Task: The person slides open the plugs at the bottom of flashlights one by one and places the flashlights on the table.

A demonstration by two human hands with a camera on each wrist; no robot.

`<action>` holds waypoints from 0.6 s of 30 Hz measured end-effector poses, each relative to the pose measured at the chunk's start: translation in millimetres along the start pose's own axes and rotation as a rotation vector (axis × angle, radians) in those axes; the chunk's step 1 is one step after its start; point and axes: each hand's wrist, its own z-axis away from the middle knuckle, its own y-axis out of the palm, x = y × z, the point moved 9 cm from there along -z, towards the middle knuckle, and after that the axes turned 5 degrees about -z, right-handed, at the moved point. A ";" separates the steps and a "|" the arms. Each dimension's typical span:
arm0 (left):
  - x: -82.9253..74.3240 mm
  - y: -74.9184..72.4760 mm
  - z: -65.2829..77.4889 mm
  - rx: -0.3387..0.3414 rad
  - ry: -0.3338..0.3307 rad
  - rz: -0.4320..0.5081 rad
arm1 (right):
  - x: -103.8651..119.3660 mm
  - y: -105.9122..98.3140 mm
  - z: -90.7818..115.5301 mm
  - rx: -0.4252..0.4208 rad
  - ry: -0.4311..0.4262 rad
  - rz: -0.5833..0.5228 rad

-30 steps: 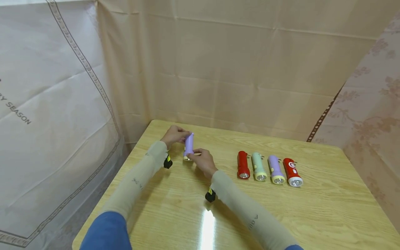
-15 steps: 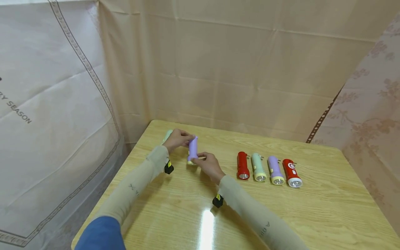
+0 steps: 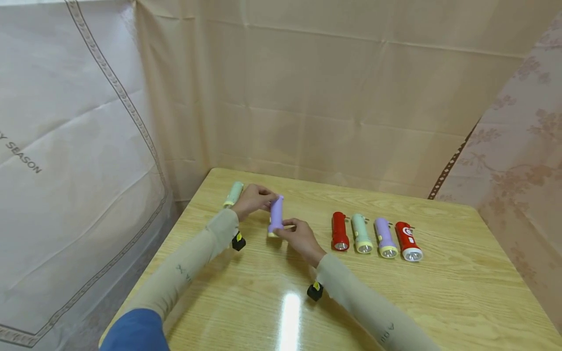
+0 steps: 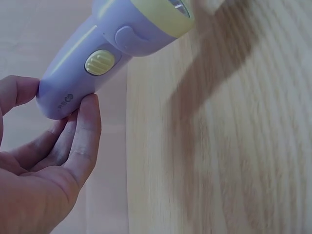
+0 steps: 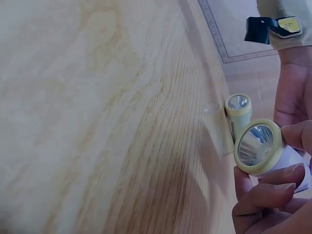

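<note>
Gripping a purple flashlight (image 3: 276,214) at both ends, just left of the head view's centre. Close to upright in that frame along its long axis: tail uppermost and tipped slightly right, yellow-rimmed lamp lowermost. Touched by both hands, hence no nearer to one than the other. Pinching the tail with the left hand (image 3: 254,200), coming in from the left, thumb on one side and fingers on the other in the left wrist view. Grasping the lamp end with the right hand (image 3: 301,239), coming in from the lower right, fingers curled about the rim in the right wrist view. Apparently off the table (image 3: 246,292), to judge from the separate shadow right of centre in the left wrist view. Slanting in from the lower left with the left forearm (image 3: 184,273), from the lower right with the right forearm (image 3: 364,304). Just right of a green flashlight (image 3: 234,192) at the table's upper left; well left of a red flashlight (image 3: 339,231), a mint flashlight (image 3: 361,233), a matching flashlight (image 3: 384,236) and a white-rimmed flashlight (image 3: 408,241), side by side.
</note>
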 end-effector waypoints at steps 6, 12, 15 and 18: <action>0.0 10.4 5.3 0.026 0.005 0.021 | -2.7 -5.5 11.6 0.020 0.005 0.006; -1.1 18.3 11.2 0.045 0.004 0.044 | -6.1 -10.6 19.0 0.032 0.008 0.016; 0.2 20.9 13.7 0.048 -0.004 0.053 | -9.3 -12.7 20.6 0.034 0.016 0.019; 0.9 24.1 16.1 0.048 -0.007 0.054 | -12.3 -14.7 23.0 0.038 0.020 0.017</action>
